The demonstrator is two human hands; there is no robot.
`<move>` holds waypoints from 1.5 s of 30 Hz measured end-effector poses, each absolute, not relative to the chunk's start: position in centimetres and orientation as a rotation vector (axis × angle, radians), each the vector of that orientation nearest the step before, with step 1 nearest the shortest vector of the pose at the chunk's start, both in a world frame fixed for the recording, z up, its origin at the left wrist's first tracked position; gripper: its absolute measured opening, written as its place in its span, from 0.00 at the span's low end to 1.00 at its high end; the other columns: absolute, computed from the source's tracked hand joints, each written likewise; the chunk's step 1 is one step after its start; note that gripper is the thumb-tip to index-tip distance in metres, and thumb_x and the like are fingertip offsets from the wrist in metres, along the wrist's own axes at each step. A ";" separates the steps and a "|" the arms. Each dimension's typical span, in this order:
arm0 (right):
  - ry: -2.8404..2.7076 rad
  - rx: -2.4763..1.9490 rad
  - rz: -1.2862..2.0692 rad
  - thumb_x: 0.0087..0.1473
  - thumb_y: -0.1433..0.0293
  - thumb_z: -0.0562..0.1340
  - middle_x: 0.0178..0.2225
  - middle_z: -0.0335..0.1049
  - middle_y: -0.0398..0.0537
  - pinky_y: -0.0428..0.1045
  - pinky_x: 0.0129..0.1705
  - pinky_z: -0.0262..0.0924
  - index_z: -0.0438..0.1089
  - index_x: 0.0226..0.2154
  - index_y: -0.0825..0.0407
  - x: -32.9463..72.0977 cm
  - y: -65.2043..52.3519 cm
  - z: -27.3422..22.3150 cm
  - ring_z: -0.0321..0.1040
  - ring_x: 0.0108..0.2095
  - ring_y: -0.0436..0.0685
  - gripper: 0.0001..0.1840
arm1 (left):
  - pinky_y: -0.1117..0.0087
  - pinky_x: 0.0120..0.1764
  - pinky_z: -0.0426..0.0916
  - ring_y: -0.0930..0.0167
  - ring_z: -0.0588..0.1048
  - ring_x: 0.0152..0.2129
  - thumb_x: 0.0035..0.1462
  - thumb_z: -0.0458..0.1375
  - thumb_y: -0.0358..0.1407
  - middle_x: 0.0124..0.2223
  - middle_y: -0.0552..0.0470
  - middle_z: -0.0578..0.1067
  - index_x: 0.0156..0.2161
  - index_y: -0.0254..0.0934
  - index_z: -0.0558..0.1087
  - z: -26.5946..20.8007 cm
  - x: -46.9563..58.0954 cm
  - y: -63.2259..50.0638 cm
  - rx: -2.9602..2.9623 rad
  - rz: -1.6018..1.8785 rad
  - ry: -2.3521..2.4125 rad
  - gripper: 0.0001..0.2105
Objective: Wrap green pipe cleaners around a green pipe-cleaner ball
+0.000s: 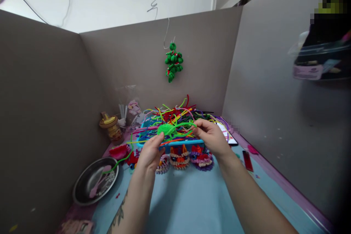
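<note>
A bright green pipe-cleaner piece (165, 129) with a rounded, densely wound body is held up between my hands. Pinched under the thumb of my left hand (150, 151) is the lower edge of that body. My right hand (210, 135) is closed on the far ends of the green strands that stretch out from it to the right. Behind both hands, a blue basket (142, 139) overflows with loose pipe cleaners in many colours. Below the held piece stand several fuzzy animal-face figures, among them an orange one (179, 158) and a purple one (202, 159).
A metal bowl (79, 193) holding a pink tool and small clear bits sits left, with a green strand across its rim. A lidded cup (112, 126) stands behind it. A phone (233, 140) lies right of the basket. Grey partitions (131, 58) enclose the table; a green ornament (174, 62) hangs there.
</note>
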State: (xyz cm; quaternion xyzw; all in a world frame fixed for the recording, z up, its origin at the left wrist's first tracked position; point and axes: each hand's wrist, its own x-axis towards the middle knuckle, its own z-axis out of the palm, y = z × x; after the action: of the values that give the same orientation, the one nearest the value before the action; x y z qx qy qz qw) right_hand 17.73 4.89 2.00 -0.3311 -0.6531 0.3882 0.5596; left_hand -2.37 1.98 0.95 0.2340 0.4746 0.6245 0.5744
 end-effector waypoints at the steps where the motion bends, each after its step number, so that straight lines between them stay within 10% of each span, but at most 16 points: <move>1: -1.539 -0.773 0.936 0.49 0.54 0.64 0.21 0.57 0.40 0.45 0.24 0.49 0.66 0.25 0.52 17.7 4.9 2.0 0.52 0.22 0.48 0.18 | 0.69 0.33 0.60 0.70 0.72 0.30 0.32 0.72 0.39 0.31 0.51 0.76 0.28 0.35 0.75 0.9 -2.3 2.0 0.552 1.445 1.105 0.16; 17: -1.436 -0.626 1.177 0.39 0.50 0.69 0.25 0.67 0.44 0.49 0.32 0.61 0.72 0.25 0.51 16.6 5.2 1.2 0.63 0.27 0.53 0.21 | 0.75 0.24 0.64 0.76 0.71 0.19 0.38 0.71 0.34 0.27 0.51 0.77 0.31 0.34 0.77 0.3 -1.5 1.4 0.568 1.216 0.780 0.12; 25: -1.749 -0.674 0.681 0.50 0.65 0.65 0.47 0.65 0.48 0.58 0.53 0.57 0.78 0.31 0.44 15.6 3.6 2.1 0.62 0.51 0.60 0.05 | 0.79 0.21 0.66 0.78 0.72 0.19 0.41 0.69 0.30 0.27 0.52 0.76 0.31 0.34 0.76 0.1 -1.5 1.6 0.591 1.243 0.744 0.09; 31: -1.759 -0.829 0.501 0.50 0.75 0.60 0.56 0.59 0.52 0.60 0.56 0.55 0.61 0.57 0.45 15.6 3.6 1.9 0.57 0.56 0.60 0.31 | 0.81 0.23 0.65 0.79 0.72 0.22 0.39 0.70 0.31 0.28 0.52 0.76 0.26 0.33 0.74 0.7 -1.2 2.0 0.536 1.585 0.853 0.10; 37: -1.793 -0.686 0.118 0.53 0.75 0.59 0.36 0.70 0.49 0.55 0.46 0.62 0.69 0.41 0.48 13.4 1.3 1.7 0.67 0.41 0.59 0.12 | 0.78 0.24 0.62 0.80 0.68 0.19 0.34 0.72 0.38 0.22 0.58 0.71 0.24 0.34 0.72 0.4 -0.7 1.8 0.610 1.744 0.913 0.15; 45: -1.874 -0.619 0.138 0.57 0.77 0.54 0.31 0.73 0.50 0.51 0.38 0.64 0.72 0.35 0.50 11.1 -0.7 1.2 0.68 0.34 0.56 0.12 | 0.74 0.29 0.64 0.71 0.72 0.25 0.34 0.71 0.36 0.24 0.54 0.72 0.20 0.36 0.70 -0.5 0.6 1.3 0.794 1.786 1.061 0.13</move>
State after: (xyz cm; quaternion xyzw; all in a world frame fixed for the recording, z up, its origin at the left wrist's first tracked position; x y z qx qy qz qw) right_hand 11.15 -0.74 1.18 -0.2615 -0.7914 0.0583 0.5494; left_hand 0.62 1.33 -0.49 0.3201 0.4278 0.7200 0.4429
